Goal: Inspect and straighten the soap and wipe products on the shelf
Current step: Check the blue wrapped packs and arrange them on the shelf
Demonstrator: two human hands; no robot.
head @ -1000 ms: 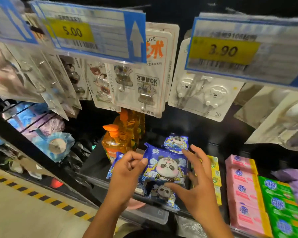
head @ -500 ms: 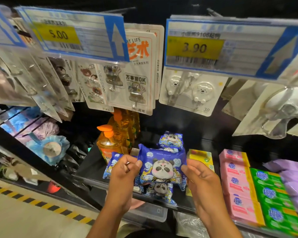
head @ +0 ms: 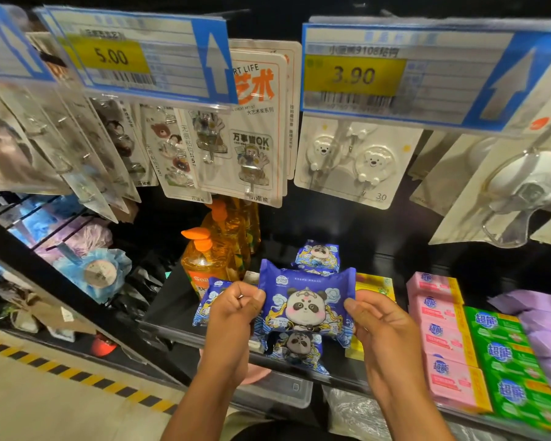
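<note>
Blue film, slick and crinkly, is what you are holding: the panda wipe pack (head: 306, 305) sits between your two hands, raised just above the front of the shelf (head: 172, 331). Your left hand (head: 233, 316) pinches its left end, thumb on the front and fingers curled behind. Your right hand (head: 379, 326) pinches the right end the same way, so both are closed on the pack and neither is free.

Take that pack as your marker. Directly beneath it lies a second panda pack (head: 299, 348), whose lower end appears to hang over the shelf lip. Behind it sits a third pack (head: 318, 254), and to its left a fourth (head: 212, 294) peeks out from behind your left hand. Further left and behind is the orange soap bottle (head: 204, 265). Just right of it is the yellow soap box (head: 374, 283), with the pink soap bars (head: 439, 338) beyond.

The likeliest slip, as I judge it, involves the pack beneath. Set the held one down carelessly, or brush it with a wrist, and it could slide off the lip to the floor. A thin pinch on smooth film may also let go if you turn the pack to inspect it. Swing left too widely and your knuckles could tip the pump bottle; push right and you skew the yellow box.
</note>
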